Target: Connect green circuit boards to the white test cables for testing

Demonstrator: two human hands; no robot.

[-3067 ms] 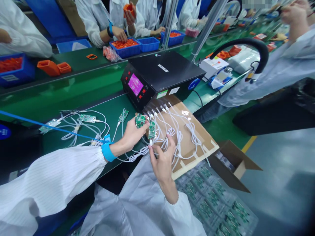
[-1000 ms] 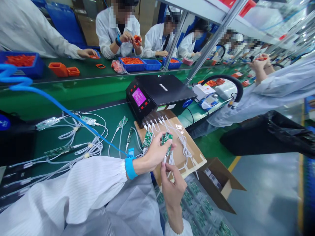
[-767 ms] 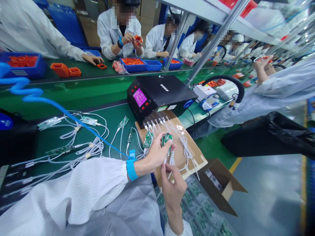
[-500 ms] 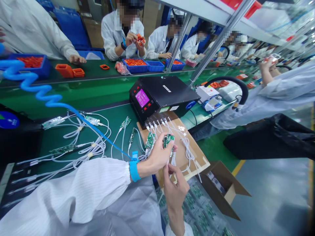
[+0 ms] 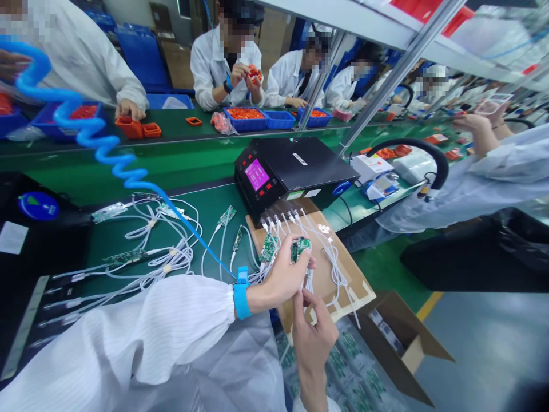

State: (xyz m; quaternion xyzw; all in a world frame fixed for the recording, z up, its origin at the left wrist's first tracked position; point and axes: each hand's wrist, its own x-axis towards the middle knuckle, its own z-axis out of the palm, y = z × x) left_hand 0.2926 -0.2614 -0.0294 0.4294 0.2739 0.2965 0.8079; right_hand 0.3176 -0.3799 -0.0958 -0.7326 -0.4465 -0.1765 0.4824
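Observation:
My left hand is closed around a small green circuit board, which stands up between thumb and fingers. Just below it, my right hand pinches what looks like the end of a white cable at the board's lower edge; the fingertips mostly cover it. Another green board with a white cable lies left of my left hand. Behind my hands, several white cables run from a black test box with a lit purple screen, over a cardboard sheet.
More boards on cables lie on the green bench at left. A blue coiled cord leads to my left wrist strap. Bagged boards and an open carton are low at right. Co-workers handle orange parts across the bench.
The view has shifted, so the scene sits slightly right and lower. Both hands keep their hold at the board. Across the bench, a co-worker's hand has come onto an orange part.

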